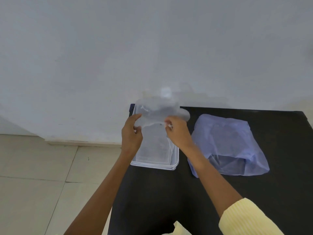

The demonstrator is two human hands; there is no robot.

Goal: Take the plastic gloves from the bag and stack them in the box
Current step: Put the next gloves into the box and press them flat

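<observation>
Pale yellow ribbed sleeve (245, 219) covers the right forearm at the bottom of the view, and both arms reach forward over the black tabletop (152, 200). Further on, the left hand (132, 133) and right hand (177, 131) hold one thin, clear plastic glove (157, 111) stretched between them. Each hand pinches a side edge between thumb and curled fingers. The glove hangs above the shallow, clear rectangular plastic box (152, 164), which appears to hold a few flat gloves already. Its blurred far end reaches past the box's far rim.

To the right, apart from the box, lies the crumpled, translucent pale blue plastic bag (227, 146), mouth toward the camera. Behind everything stands a plain white wall (135, 48).

The likely trouble is the film itself: so light and limp, it may cling to the fingers on release, fold over, or settle askew with its far end draped over the rim. The box also sits close to the table's left edge, so a nudge could push it off.
</observation>
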